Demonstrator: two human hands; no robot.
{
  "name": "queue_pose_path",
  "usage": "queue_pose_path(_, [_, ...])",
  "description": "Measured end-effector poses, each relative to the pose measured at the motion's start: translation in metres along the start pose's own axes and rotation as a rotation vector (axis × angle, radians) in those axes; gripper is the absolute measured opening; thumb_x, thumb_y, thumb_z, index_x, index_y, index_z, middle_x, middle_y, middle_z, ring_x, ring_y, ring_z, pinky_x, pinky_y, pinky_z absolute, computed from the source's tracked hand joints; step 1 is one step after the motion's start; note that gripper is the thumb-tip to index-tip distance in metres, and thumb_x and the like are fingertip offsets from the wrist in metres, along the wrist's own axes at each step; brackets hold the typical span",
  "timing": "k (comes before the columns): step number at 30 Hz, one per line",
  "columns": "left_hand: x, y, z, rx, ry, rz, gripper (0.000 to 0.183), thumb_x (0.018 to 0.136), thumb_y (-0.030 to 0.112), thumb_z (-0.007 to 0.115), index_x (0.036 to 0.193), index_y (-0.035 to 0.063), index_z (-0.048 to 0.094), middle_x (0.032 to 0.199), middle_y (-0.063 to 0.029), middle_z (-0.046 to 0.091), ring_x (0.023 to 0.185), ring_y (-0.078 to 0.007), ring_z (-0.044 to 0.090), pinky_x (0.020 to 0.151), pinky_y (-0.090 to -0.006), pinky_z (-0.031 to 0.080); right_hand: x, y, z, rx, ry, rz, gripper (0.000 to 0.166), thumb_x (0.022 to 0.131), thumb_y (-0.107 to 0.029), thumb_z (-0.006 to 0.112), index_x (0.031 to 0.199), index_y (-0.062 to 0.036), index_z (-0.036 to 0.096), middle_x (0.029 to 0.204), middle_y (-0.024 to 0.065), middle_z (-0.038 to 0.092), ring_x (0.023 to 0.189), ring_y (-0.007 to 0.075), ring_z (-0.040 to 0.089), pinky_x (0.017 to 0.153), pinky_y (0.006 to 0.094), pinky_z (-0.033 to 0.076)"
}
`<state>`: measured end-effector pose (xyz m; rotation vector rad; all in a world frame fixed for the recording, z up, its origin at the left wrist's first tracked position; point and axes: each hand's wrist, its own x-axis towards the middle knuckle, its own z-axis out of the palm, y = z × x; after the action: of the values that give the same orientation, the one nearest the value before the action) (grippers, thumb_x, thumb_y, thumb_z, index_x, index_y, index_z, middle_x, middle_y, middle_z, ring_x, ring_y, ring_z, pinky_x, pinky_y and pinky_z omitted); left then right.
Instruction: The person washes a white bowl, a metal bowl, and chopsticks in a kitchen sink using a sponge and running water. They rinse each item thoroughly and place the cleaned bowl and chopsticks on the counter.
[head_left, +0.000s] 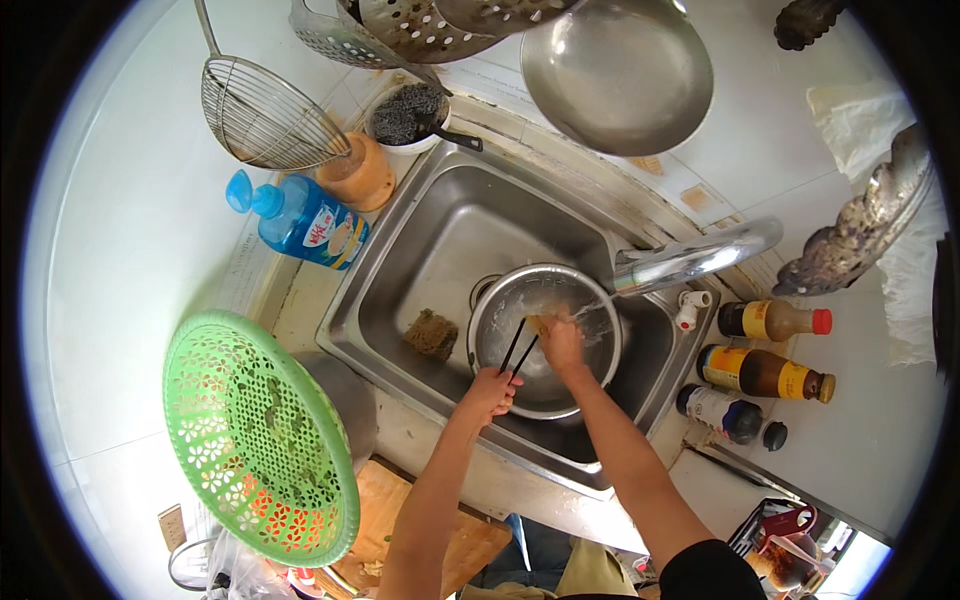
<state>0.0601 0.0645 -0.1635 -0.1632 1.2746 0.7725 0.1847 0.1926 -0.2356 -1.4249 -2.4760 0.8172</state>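
My left hand (491, 395) grips a pair of dark chopsticks (512, 349) near the front rim of a round metal bowl (499, 382). My right hand (561, 343) reaches into the bowl, closed on a yellowish piece, possibly a sponge (534, 323), at the chopsticks' far ends. Water runs from the chrome faucet (675, 262) into the bowl beside my right hand. The bowl stands in a stainless steel sink (465, 217), next to the drain. A brown scrubbing pad (431, 334) lies on the sink floor left of the bowl.
Left of the sink are a blue dish soap bottle (311, 221), a wooden container (358, 176) and a green plastic colander (262, 435). Several sauce bottles (757, 373) line the right side. A metal pan (619, 75) and wire skimmer (262, 112) hang above. A cutting board (465, 544) lies below.
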Motion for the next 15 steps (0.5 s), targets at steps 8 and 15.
queue_pose_path(8, [-0.006, -0.003, -0.012, 0.054, 0.087, -0.034, 0.029, 0.103, 0.018, 0.039, 0.095, -0.0044, 0.055, 0.063, -0.0022, 0.04, 0.042, -0.008, 0.028, 0.035, -0.0253, 0.021, -0.056, -0.052, 0.007, 0.225, 0.209, -0.032, 0.036, 0.079, -0.001, 0.061, 0.112, -0.0124, 0.069, 0.105, 0.0207, 0.06, 0.088, 0.0411, 0.063, 0.075, 0.0449, 0.052])
queue_pose_path(15, [0.018, -0.015, -0.017, 0.107, 0.051, 0.049, 0.028, 0.1, 0.023, 0.047, 0.086, 0.0003, 0.055, 0.063, -0.0051, 0.046, 0.04, -0.0131, 0.036, 0.033, -0.0283, 0.024, -0.015, -0.014, -0.017, 0.24, 0.151, 0.129, 0.038, 0.074, 0.003, 0.062, 0.11, -0.0103, 0.069, 0.109, 0.0206, 0.06, 0.094, 0.0397, 0.062, 0.082, 0.0451, 0.052])
